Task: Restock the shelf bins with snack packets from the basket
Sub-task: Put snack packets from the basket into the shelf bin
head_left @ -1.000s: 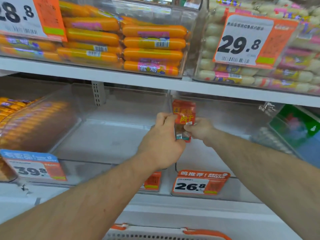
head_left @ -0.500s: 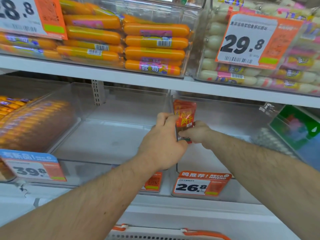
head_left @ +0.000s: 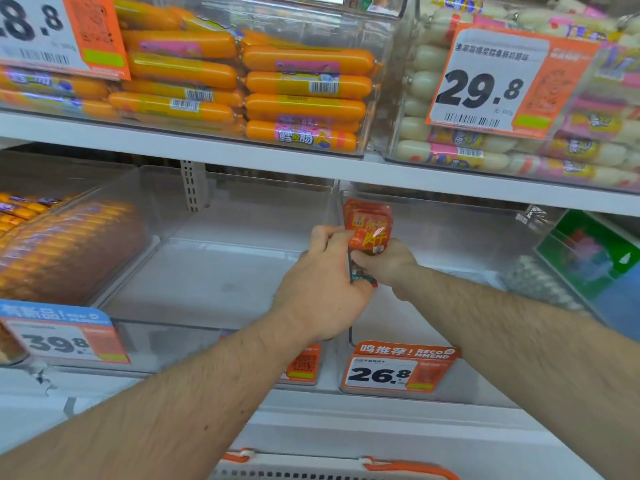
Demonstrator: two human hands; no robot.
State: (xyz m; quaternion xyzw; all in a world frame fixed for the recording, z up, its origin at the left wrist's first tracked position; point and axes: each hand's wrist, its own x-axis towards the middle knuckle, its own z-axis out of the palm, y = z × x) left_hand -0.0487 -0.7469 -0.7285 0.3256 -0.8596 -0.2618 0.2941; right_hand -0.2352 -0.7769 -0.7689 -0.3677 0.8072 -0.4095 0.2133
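A small stack of red snack packets (head_left: 370, 226) stands upright at the left front of a clear shelf bin (head_left: 460, 237) on the lower shelf. My left hand (head_left: 322, 289) grips the stack from the left, fingers curled round its edge. My right hand (head_left: 388, 261) pinches the stack's lower right side. Only the top rim of the white basket (head_left: 311, 467) with orange handles shows, at the bottom edge. Its contents are hidden.
A second clear bin (head_left: 214, 271) sits left of the hands. Orange sausages (head_left: 304, 88) and pale sausages (head_left: 450, 154) fill the bins on the shelf above. Price tags 26.8 (head_left: 398, 370) and 39.8 (head_left: 62, 336) hang on the bin fronts. A green box (head_left: 588, 254) lies at the right.
The packets have gone slightly deeper and upward in the bin. My right hand slid in closer against my left hand. Both hands still hold the stack.
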